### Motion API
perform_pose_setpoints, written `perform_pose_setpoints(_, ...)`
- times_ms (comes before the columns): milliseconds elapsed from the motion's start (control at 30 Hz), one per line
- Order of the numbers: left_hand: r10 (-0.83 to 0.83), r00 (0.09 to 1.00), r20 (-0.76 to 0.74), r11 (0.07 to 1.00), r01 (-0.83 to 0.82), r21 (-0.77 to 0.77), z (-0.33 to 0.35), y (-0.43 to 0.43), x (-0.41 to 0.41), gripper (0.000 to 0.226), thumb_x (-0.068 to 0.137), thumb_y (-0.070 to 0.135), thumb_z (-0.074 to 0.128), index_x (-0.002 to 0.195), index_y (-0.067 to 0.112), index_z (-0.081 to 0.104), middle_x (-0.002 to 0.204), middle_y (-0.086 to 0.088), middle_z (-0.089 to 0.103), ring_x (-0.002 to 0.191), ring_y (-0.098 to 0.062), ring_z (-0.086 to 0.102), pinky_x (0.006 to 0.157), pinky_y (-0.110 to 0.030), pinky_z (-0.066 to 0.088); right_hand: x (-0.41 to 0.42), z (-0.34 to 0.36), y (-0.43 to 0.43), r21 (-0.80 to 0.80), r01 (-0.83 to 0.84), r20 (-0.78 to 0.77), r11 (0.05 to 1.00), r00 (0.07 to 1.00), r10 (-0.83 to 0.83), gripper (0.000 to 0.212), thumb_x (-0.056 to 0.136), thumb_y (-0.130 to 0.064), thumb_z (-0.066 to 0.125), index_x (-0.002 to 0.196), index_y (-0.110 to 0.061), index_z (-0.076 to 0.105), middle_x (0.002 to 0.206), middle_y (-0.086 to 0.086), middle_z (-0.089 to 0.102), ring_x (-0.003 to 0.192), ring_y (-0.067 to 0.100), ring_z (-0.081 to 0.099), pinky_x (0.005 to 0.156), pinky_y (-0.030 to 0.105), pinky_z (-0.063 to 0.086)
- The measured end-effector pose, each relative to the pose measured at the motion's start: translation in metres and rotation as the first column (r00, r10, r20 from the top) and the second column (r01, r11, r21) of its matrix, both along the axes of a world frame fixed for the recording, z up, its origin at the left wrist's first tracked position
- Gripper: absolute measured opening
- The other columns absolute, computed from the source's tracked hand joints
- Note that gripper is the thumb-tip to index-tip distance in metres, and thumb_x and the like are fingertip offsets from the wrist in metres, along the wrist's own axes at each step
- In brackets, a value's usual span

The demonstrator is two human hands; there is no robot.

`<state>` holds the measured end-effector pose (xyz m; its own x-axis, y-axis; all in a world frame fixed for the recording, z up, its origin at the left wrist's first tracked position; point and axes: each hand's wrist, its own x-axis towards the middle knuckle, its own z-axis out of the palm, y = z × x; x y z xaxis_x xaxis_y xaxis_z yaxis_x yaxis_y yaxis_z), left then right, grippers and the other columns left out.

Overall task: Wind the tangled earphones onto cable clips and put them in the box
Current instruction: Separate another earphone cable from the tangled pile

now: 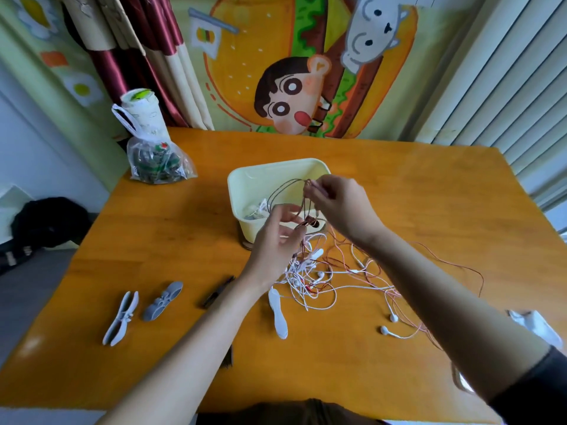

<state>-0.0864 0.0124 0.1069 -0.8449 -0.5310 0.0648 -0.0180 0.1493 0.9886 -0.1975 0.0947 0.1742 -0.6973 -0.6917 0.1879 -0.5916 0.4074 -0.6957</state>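
**wirefan:** Where are you even grabbing that mess?

**me:** I'm pinching the top of the brown earphone cable [282,187] loops with my right hand [340,207]. My left hand [273,240] is holding the same cable lower down, mid-frame, right over the cream box [245,176]. I'm reckoning it's feather-light, floppy and thin, so I'm going easy and not yanking. The rest is trailing down into the white earphones [306,277] tangled on the table [429,194] just below, with a white cable clip [277,314] lying beside them.
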Motion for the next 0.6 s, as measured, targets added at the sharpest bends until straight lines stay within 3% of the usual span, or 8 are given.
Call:
perform_pose_setpoints(67,0.051,0.996,-0.069,0.996,-0.056,-0.064,0.002,0.004,0.001,0.041,0.091,0.001,0.058,0.111,0.036,0.05,0.113,0.009,0.058,0.069,-0.015,0.062,0.065,-0.023,0.048,-0.008,0.006,0.0,-0.032,0.045,-0.05,0.998,0.998,-0.047,0.034,0.093,-0.026,0.055,0.077,0.003,0.062,0.068,0.019,0.061,0.06,0.031,0.047,0.05,0.024,0.028)
perform_pose_setpoints(133,0.105,0.986,-0.126,0.981,-0.123,-0.149,0.008,0.005,0.002,0.049,0.087,-0.002,0.062,0.118,0.034,0.051,0.118,0.009,0.061,0.076,-0.014,0.064,0.07,-0.018,0.049,-0.013,0.014,0.001,-0.092,0.089,-0.066,0.992,0.993,-0.096,0.036,0.094,-0.026,0.055,0.071,0.002,0.057,0.063,0.016,0.057,0.057,0.025,0.043,0.047,0.021,0.027)
perform_pose_setpoints(200,0.108,0.979,-0.175,0.969,-0.143,-0.204,0.013,0.006,0.003,0.049,0.086,-0.002,0.065,0.122,0.029,0.054,0.11,0.008,0.066,0.081,-0.01,0.065,0.073,-0.014,0.048,-0.017,0.021,0.0,-0.159,0.127,-0.071,0.979,0.988,-0.14,0.038,0.094,-0.027,0.055,0.071,0.003,0.056,0.064,0.017,0.057,0.058,0.021,0.043,0.048,0.022,0.027)
perform_pose_setpoints(267,0.118,0.968,-0.22,0.96,-0.168,-0.226,0.017,0.006,0.004,0.045,0.086,-0.001,0.066,0.122,0.024,0.058,0.1,0.01,0.068,0.086,-0.008,0.066,0.079,-0.015,0.049,-0.018,0.024,-0.002,-0.2,0.149,-0.077,0.969,0.983,-0.167,0.037,0.094,-0.027,0.056,0.07,0.002,0.055,0.066,0.018,0.059,0.059,0.019,0.042,0.048,0.018,0.027)
perform_pose_setpoints(433,0.236,0.912,-0.335,0.941,-0.3,-0.154,0.028,0.004,0.01,0.028,0.09,-0.001,0.057,0.114,0.012,0.065,0.115,0.007,0.067,0.106,-0.011,0.064,0.09,-0.028,0.051,-0.018,0.022,-0.002,-0.179,0.14,-0.106,0.974,0.981,-0.161,0.035,0.095,-0.024,0.053,0.075,0.004,0.056,0.069,0.02,0.061,0.061,0.026,0.048,0.049,0.019,0.028)
perform_pose_setpoints(533,0.278,0.861,-0.427,0.888,-0.399,-0.227,0.032,0.001,0.008,0.026,0.089,-0.003,0.052,0.108,0.008,0.066,0.11,0.005,0.068,0.101,-0.014,0.065,0.085,-0.028,0.052,-0.019,0.034,-0.003,-0.321,0.197,-0.095,0.927,0.967,-0.238,0.032,0.095,-0.021,0.051,0.075,0.004,0.051,0.071,0.021,0.06,0.064,0.025,0.049,0.051,0.017,0.03)
perform_pose_setpoints(600,0.246,0.891,-0.381,0.91,-0.347,-0.225,0.033,0.0,0.002,0.02,0.089,0.0,0.053,0.103,0.007,0.067,0.102,0.004,0.07,0.096,-0.01,0.065,0.084,-0.028,0.052,-0.02,0.042,-0.004,-0.301,0.165,-0.079,0.939,0.977,-0.197,0.03,0.095,-0.02,0.051,0.074,0.001,0.05,0.065,0.012,0.059,0.058,0.017,0.049,0.052,0.016,0.032)
